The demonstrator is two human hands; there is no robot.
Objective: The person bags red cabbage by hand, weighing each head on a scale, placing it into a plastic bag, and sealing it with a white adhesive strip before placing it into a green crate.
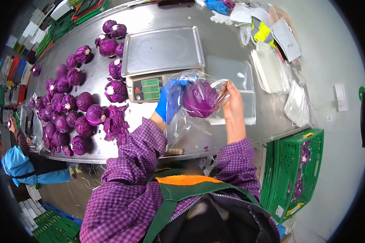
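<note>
In front of me a red cabbage (200, 99) sits inside a clear plastic bag (182, 131). My left hand (169, 100), in a blue glove, is closed on the bag at the cabbage's left side; part of it shows through the film. On the right, my bare right hand (232, 99) pinches the bag's edge beside the cabbage. Just beyond the bag stands a scale (146, 88) with a green display and a bare metal tray (163, 50). Flat clear bags (245, 85) lie to the right of the scale.
Many red cabbages (85, 101) and loose leaves (116, 123) cover the left of the metal table (223, 40). Stacked bags (267, 69), papers and gloves lie at the right. Green crates (296, 174) stand below right. Another person (24, 162) is at the far left.
</note>
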